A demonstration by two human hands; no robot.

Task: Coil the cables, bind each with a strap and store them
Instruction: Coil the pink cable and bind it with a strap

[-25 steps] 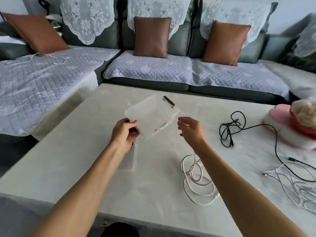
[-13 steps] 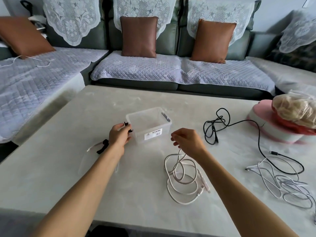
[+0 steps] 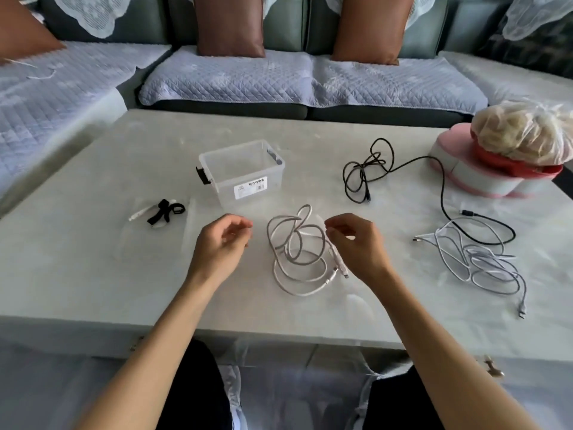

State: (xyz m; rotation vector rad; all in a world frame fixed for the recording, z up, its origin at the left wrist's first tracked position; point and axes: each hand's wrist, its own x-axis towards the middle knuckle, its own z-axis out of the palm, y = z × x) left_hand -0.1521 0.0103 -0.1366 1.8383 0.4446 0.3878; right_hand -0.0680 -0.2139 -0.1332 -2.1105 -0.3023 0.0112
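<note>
The white cable (image 3: 299, 249) lies in a loose tangle on the table (image 3: 93, 280), directly between my hands and just in front of the clear box (image 3: 245, 172). My left hand (image 3: 221, 246) hovers beside it with fingers loosely curled, holding nothing; my right hand (image 3: 356, 243) likewise grips nothing that I can see. In my judgement, I should find one plug end first, then wind even loops. The straps (image 3: 166, 209) lie left of the box. The box carries a white label (image 3: 250, 187); its print is too small to read.
</note>
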